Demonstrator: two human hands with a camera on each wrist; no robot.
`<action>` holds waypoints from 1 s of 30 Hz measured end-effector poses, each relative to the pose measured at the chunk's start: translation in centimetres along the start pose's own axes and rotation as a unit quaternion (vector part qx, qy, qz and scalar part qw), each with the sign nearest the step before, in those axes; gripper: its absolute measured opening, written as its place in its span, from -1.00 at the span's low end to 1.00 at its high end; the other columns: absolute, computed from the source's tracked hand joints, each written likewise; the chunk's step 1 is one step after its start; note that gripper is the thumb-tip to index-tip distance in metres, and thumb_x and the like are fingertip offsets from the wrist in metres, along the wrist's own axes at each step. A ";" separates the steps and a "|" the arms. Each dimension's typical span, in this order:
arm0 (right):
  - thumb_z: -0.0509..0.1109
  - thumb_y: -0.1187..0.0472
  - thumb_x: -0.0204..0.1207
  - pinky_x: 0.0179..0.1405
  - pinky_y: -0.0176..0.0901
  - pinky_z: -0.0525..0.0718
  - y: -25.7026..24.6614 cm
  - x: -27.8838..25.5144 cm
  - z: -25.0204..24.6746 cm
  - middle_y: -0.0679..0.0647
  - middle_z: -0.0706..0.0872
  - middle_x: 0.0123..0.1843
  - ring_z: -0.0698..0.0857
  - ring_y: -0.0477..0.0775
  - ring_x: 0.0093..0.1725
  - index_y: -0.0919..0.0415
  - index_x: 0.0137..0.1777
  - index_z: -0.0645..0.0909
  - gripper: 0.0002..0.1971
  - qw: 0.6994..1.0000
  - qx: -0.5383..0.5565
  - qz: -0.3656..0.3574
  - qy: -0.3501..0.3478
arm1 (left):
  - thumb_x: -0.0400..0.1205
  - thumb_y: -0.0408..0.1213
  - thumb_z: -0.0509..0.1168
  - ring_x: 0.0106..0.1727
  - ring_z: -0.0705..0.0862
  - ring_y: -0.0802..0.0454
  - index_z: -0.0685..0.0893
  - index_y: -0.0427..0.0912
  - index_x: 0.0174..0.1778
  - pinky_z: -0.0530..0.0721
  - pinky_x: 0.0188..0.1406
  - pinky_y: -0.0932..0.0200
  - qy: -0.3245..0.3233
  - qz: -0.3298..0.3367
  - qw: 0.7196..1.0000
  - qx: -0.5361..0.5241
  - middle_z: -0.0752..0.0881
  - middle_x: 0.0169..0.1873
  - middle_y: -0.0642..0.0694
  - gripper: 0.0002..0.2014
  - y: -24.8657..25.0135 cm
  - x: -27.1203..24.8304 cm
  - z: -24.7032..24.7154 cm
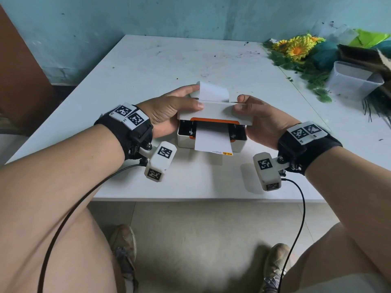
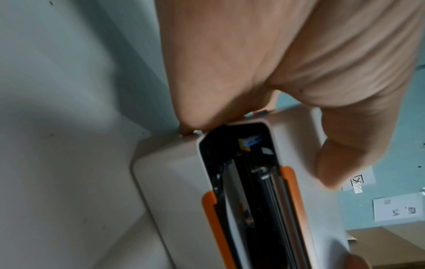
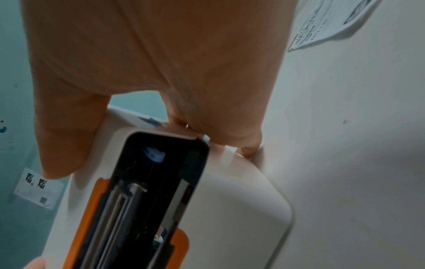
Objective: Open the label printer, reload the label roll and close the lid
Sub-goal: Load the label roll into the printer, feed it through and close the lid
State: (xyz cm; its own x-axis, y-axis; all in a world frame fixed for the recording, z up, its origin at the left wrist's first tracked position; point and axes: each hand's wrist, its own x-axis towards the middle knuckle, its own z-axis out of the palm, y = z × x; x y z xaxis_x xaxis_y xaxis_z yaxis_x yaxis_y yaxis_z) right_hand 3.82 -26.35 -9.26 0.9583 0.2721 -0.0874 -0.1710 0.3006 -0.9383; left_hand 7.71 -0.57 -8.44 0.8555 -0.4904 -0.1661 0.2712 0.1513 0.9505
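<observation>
While both hands clasp it, lid (image 1: 215, 114) half raised between left hand (image 1: 169, 115) and right hand (image 1: 260, 121), thumbs on top, white label printer (image 1: 211, 136) beneath them, label strip (image 1: 212, 142) hanging out toward the wrists.

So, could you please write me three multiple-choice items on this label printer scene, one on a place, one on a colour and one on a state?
1. Where do the artificial sunflowers lie on the table?
A. near left corner
B. far right
C. in front of the printer

2. What colour is the trim around the label printer's opening?
A. orange
B. blue
C. green

3. How does the lid stand?
A. fully shut
B. taken off and lying on the table
C. partly open, held at both ends

Answers: 1 B, the flowers lie at the table's far right side. 2 A, orange edging frames the slot. 3 C, the left hand and the right hand grip the lid's ends above the base, with label paper running out of the gap.
</observation>
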 end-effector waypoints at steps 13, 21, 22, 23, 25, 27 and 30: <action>0.54 0.38 0.40 0.36 0.06 0.72 -0.3 -0.3 0.5 0.07 0.87 0.11 0.84 0.16 0.26 0.18 0.71 0.39 -0.17 0.996 0.031 0.019 0.076 | 0.66 -0.39 0.28 -0.17 0.64 -0.04 0.74 -0.05 -0.01 0.62 -0.22 0.16 0.141 -0.040 0.988 0.042 0.64 -0.12 -0.07 -0.82 0.9 1.2 1.7; 0.58 0.34 0.33 0.28 0.11 0.76 -0.7 -0.3 1.2 0.16 0.72 0.38 0.81 0.16 0.31 0.20 0.87 0.03 0.13 0.993 0.050 0.033 0.103 | 0.59 -0.24 0.52 -0.18 0.71 -0.10 0.73 -0.08 -0.03 0.68 -0.10 0.11 0.183 -0.027 0.979 0.086 0.73 -0.22 -0.09 -0.89 0.6 1.6 2.3; 0.59 0.34 0.30 0.26 0.10 0.75 -0.7 -0.3 1.2 0.15 0.77 0.32 0.82 0.16 0.29 0.19 0.86 0.05 0.14 0.993 0.050 0.033 0.103 | 0.60 -0.24 0.55 -0.14 0.73 -0.10 0.75 -0.09 0.03 0.69 -0.04 0.09 0.190 -0.013 0.977 0.095 0.76 -0.17 -0.10 -0.86 0.5 1.7 2.2; 0.59 0.35 0.29 0.26 0.10 0.74 -0.7 -0.3 1.1 0.14 0.84 0.23 0.83 0.15 0.28 0.19 0.85 0.09 0.13 0.993 0.049 0.033 0.103 | 0.57 -0.23 0.58 -0.12 0.74 -0.09 0.76 -0.08 0.03 0.68 -0.03 0.09 0.197 0.000 0.975 0.104 0.77 -0.14 -0.10 -0.82 0.3 1.7 2.2; 0.54 0.38 0.33 0.26 0.09 0.74 -0.7 -0.3 0.9 0.08 0.93 0.05 0.84 0.14 0.26 0.18 0.83 0.17 0.04 0.993 0.041 0.029 0.104 | 0.57 -0.24 0.60 -0.15 0.70 -0.05 0.73 -0.04 -0.04 0.64 -0.14 0.15 0.198 0.018 0.972 0.123 0.75 -0.17 -0.06 -0.83 0.1 1.6 2.1; 0.51 0.41 0.34 0.31 0.10 0.75 -0.6 -0.3 0.8 0.10 0.92 0.15 0.82 0.16 0.33 0.17 0.81 0.21 -0.01 0.994 0.028 0.028 0.102 | 0.62 -0.28 0.58 -0.16 0.68 -0.01 0.69 -0.01 -0.10 0.61 -0.20 0.17 0.191 0.026 0.972 0.133 0.73 -0.18 -0.03 -0.83 0.0 1.3 2.1; 0.51 0.44 0.34 0.46 0.12 0.73 -0.5 -0.4 0.6 0.17 0.76 0.44 0.77 0.23 0.45 0.13 0.81 0.25 -0.02 0.995 0.010 0.034 0.092 | 0.39 -0.21 0.67 -0.12 0.71 -0.02 0.65 0.01 -0.09 0.62 -0.15 0.12 0.190 0.028 0.974 0.122 0.75 -0.12 -0.03 -0.68 -0.2 1.1 1.9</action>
State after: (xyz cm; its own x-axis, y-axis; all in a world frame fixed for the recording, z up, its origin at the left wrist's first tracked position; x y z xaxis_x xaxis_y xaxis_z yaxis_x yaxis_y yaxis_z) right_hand 3.39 -26.09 -8.54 0.9696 0.1214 -0.2125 -0.2402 0.3052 -0.9215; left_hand 7.80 -2.76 -8.33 0.9801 -0.1267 -0.1529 0.1461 -0.0615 0.9874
